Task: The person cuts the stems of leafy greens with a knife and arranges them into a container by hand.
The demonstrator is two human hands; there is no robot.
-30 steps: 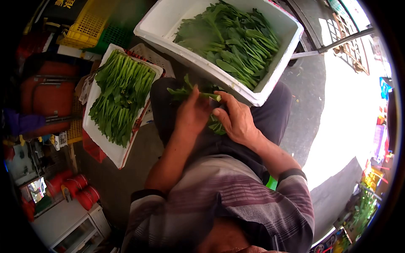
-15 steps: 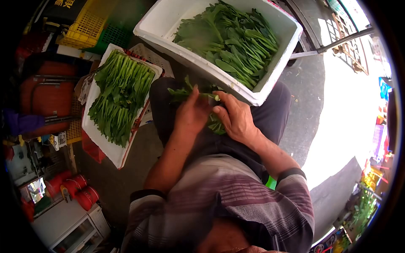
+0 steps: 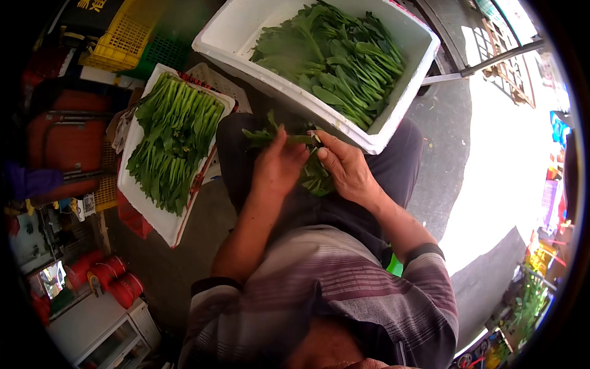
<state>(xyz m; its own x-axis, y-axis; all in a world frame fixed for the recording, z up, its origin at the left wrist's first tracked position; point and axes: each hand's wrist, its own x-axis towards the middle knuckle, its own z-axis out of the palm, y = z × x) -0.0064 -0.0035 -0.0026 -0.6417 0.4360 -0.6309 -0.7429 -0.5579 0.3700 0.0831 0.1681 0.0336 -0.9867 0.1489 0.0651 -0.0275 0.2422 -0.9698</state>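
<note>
Over the lap, my left hand [image 3: 275, 169] is closed around a leafy green stalk [image 3: 299, 139], whose leaves stick out to the left. At the stalk's cut end is my right hand [image 3: 348, 169], with thumb and fingers bent together; what it pinches there is too small to make out. More green leaves [image 3: 318, 179] lie beneath, between the hands. Above them, a white foam box [image 3: 289, 98] holds a pile of leafy greens [image 3: 350, 61]. To the left, a white foam tray [image 3: 144, 206] carries rows of greens [image 3: 178, 135], stems toward the top.
Yellow crates [image 3: 126, 40] and a green crate [image 3: 165, 55] stand at the upper left. Red-brown folded chairs [image 3: 67, 138] are at the left, red containers [image 3: 126, 288] and a white cabinet [image 3: 98, 326] at the lower left. A metal frame [image 3: 504, 58] is at the upper right.
My right hand's fingertips have shifted slightly at the stalk's end, and its thumb has moved a little. My left hand stays on the stalk, nearly in place.
</note>
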